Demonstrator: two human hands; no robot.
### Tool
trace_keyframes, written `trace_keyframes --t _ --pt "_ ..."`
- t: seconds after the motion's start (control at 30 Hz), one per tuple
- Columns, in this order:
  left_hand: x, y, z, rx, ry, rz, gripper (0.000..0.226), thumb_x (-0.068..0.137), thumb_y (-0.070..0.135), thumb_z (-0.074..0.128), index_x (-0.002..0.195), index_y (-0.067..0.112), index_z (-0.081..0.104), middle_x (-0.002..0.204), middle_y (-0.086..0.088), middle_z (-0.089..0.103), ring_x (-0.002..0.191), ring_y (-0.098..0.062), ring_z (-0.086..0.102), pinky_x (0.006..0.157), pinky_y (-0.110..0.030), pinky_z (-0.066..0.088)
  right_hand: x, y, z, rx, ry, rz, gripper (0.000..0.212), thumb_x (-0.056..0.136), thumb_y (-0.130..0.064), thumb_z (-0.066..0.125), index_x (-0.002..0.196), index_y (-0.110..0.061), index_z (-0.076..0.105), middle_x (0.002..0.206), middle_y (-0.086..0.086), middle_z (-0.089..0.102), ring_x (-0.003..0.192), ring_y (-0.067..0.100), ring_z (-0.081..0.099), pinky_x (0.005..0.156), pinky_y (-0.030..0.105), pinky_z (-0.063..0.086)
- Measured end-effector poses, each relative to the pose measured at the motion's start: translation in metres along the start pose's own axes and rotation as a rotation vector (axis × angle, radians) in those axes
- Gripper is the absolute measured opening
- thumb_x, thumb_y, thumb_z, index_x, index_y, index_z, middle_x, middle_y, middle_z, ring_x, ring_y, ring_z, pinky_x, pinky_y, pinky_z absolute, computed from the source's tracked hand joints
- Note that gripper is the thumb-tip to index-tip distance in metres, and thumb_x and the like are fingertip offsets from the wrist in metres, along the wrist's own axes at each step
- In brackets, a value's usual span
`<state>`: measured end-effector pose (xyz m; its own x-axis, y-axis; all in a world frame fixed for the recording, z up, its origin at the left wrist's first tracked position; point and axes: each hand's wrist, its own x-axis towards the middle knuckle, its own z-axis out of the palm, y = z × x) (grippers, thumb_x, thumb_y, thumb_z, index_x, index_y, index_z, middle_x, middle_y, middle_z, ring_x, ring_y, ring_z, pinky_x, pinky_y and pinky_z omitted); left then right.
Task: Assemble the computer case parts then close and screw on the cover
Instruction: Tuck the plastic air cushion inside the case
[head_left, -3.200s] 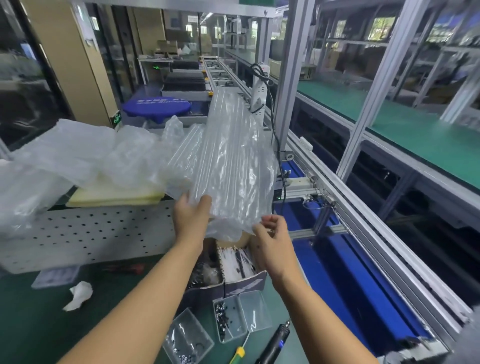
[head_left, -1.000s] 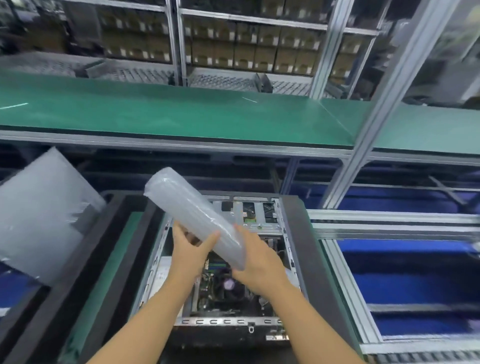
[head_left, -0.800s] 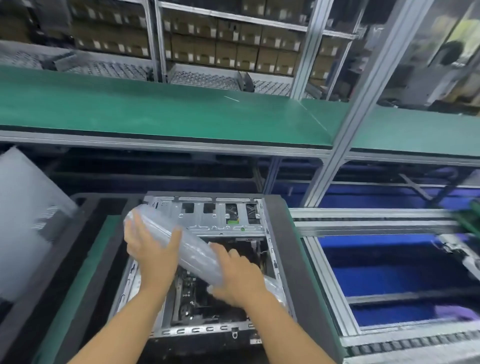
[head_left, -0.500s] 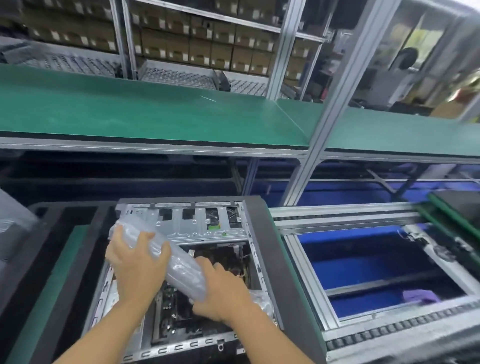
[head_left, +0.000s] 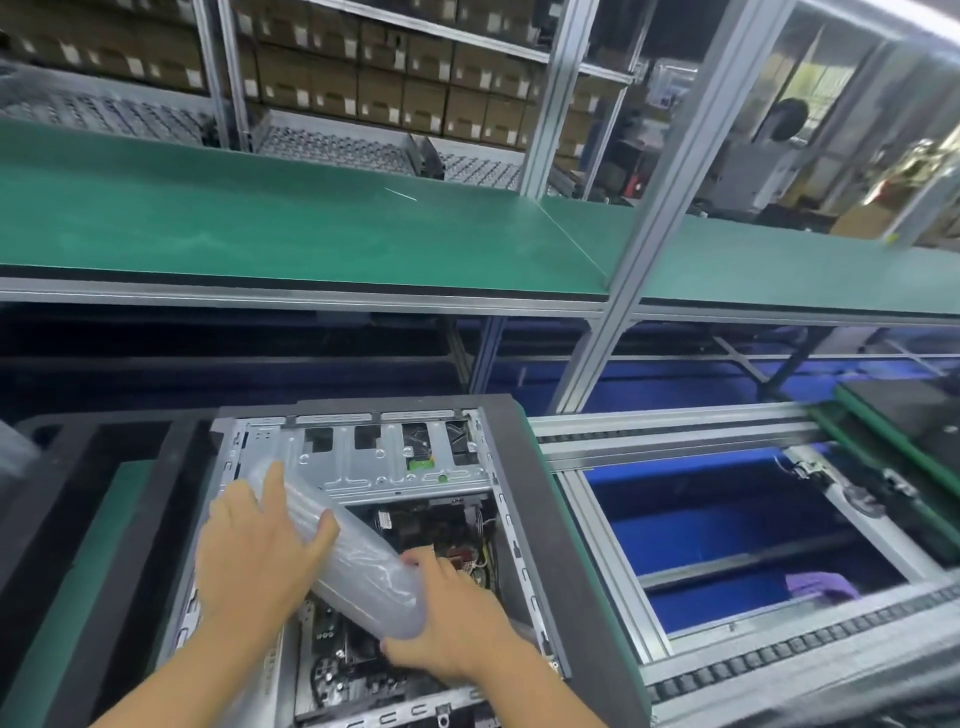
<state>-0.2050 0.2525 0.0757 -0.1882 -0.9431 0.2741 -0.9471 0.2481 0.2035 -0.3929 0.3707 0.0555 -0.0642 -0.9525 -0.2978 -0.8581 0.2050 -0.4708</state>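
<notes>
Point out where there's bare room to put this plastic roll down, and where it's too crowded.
Free: the green benchtop behind the computer case, and the green strip left of it. Crowded: inside the case, where the left hand and right hand grip the plastic roll.

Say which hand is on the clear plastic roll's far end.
The left hand, wrapped over the clear plastic roll; the right hand holds its near end.

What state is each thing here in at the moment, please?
Case: cover off, open side up.
Plastic roll: rolled up, held slanted over the case.
Left hand: grips the roll's upper part.
Right hand: grips the roll's lower end.
</notes>
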Motion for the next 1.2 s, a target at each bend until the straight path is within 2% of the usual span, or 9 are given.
trace_keyframes --t 0.13,0.3,0.43,0.53,0.73,0.87,1.0,1.1,1.2 --pt "0.003 -0.008 -0.004 0.133 -0.133 0.162 0.083 0.076 0.053 0.003 0.116 0.007 0.060 0.096 -0.015 0.049 0.074 -0.025 0.030 0.060 -0.035 0.029 0.000 -0.003 -0.002 -0.051 0.053 -0.007 0.069 0.071 -0.067 0.060 0.126 -0.038 0.030 0.111 -0.008 0.058 0.087 0.020 0.058 0.072 0.034 0.042" --pt "0.004 -0.009 -0.010 0.073 -0.085 0.115 0.063 0.074 0.057 0.021 0.085 0.008 0.059 0.070 -0.006 0.047 0.056 -0.025 0.046 0.049 -0.031 0.038 0.004 -0.002 -0.003 -0.096 -0.017 -0.050 0.058 0.075 -0.061 0.060 0.119 -0.033 0.037 0.099 -0.007 0.060 0.082 0.021 0.060 0.070 0.031 0.046" --pt "0.016 -0.012 -0.014 0.316 -0.133 0.137 0.057 0.083 0.060 0.012 0.087 0.025 0.056 0.061 0.007 0.048 0.046 -0.016 0.045 0.060 -0.033 0.024 0.007 -0.003 -0.007 -0.094 -0.100 -0.046 0.052 0.077 -0.057 0.064 0.116 -0.030 0.042 0.104 -0.003 0.063 0.089 0.023 0.063 0.076 0.036 0.054" --pt "0.024 -0.004 -0.017 0.420 -0.179 0.121 0.047 0.089 0.067 0.024 0.081 0.027 0.049 0.051 0.008 0.046 0.042 -0.009 0.043 0.063 -0.033 0.026 0.011 -0.005 -0.012 -0.100 -0.148 -0.033 0.052 0.078 -0.055 0.068 0.115 -0.028 0.042 0.107 0.000 0.063 0.093 0.026 0.063 0.083 0.042 0.055" --pt "0.036 0.005 -0.014 0.392 -0.260 0.181 0.048 0.089 0.060 0.030 0.063 0.023 0.045 0.053 0.009 0.046 0.044 -0.005 0.040 0.041 -0.023 0.026 0.013 -0.007 -0.014 -0.108 -0.185 -0.020 0.053 0.078 -0.052 0.071 0.114 -0.027 0.040 0.108 0.003 0.061 0.093 0.029 0.061 0.083 0.045 0.054" --pt "0.032 -0.001 -0.002 0.370 -0.366 0.246 0.039 0.089 0.049 0.033 0.069 0.022 0.053 0.062 0.009 0.047 0.056 -0.010 0.049 0.050 -0.025 0.035 0.014 -0.008 -0.016 -0.141 -0.229 -0.023 0.058 0.082 -0.052 0.072 0.120 -0.021 0.041 0.112 0.009 0.061 0.099 0.034 0.061 0.089 0.052 0.053" --pt "0.013 -0.011 0.019 0.322 -0.465 0.234 0.042 0.099 0.036 0.026 0.111 0.028 0.066 0.104 0.002 0.063 0.087 -0.016 0.064 0.075 -0.031 0.053 0.013 -0.010 -0.012 -0.127 -0.229 -0.002 0.058 0.084 -0.052 0.071 0.123 -0.019 0.042 0.113 0.009 0.062 0.101 0.034 0.063 0.093 0.052 0.052" --pt "0.010 0.003 0.014 0.434 -0.518 0.224 0.043 0.102 0.027 0.026 0.137 0.031 0.051 0.125 -0.001 0.060 0.109 -0.023 0.060 0.082 -0.037 0.052 0.012 -0.008 -0.010 -0.100 -0.214 0.032 0.063 0.083 -0.050 0.071 0.128 -0.020 0.040 0.121 0.009 0.057 0.108 0.035 0.060 0.097 0.054 0.049" --pt "0.004 0.028 0.009 0.627 -0.623 0.156 0.045 0.097 0.020 0.036 0.137 0.027 0.055 0.131 0.005 0.062 0.115 -0.027 0.058 0.088 -0.045 0.048 0.011 -0.007 -0.006 -0.113 -0.155 0.039 0.080 0.083 -0.051 0.069 0.146 -0.025 0.028 0.142 0.011 0.042 0.123 0.037 0.052 0.101 0.057 0.046"
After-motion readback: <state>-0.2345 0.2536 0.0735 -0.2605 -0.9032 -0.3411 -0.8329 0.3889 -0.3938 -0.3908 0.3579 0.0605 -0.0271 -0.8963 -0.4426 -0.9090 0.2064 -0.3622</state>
